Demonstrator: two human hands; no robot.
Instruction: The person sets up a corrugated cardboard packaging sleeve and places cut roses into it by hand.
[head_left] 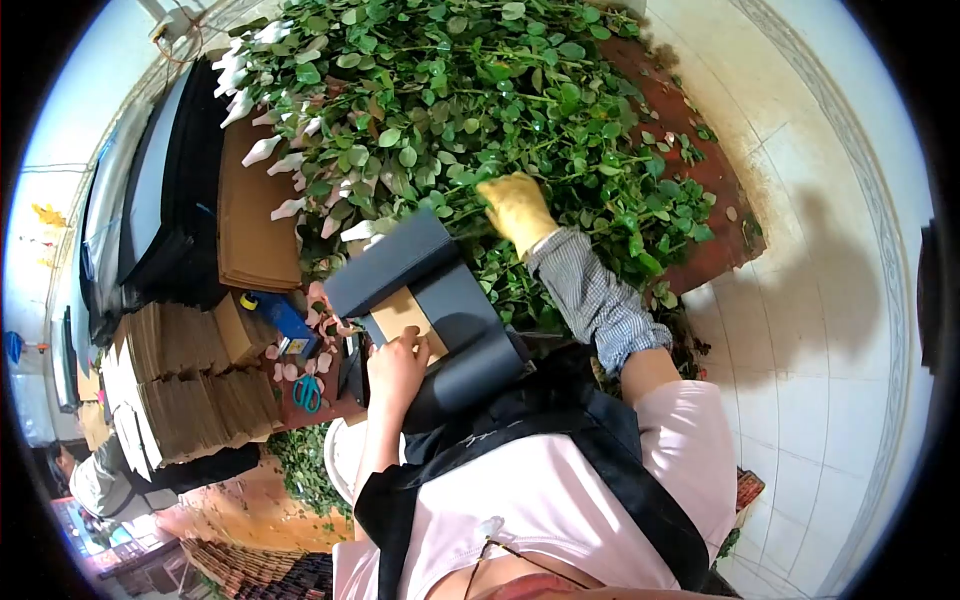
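My left hand (pixel 396 372) is bare and lies on a strip of brown cardboard (pixel 402 312), its fingers bent over the strip. Under the strip is a dark grey wrapping sheet (pixel 450 300) with rolled or folded ends, resting across my lap at the table edge. My right hand (pixel 517 212) wears a yellow glove and a checked sleeve cover. It is among the leafy rose stems (pixel 480 110), fingers curled; leaves and the glove hide what is in them. White sleeves (pixel 262 150) cover the flower heads along the pile's left side.
Turquoise scissors (pixel 307 393), loose pink petals (pixel 325 362) and a blue box (pixel 285 325) lie left on the red table (pixel 700 240). Stacked cardboard (pixel 190 380) and upright sheets (pixel 258 210) stand further left. Another person (pixel 100 480) is at lower left. A tiled wall (pixel 800 330) bounds the right.
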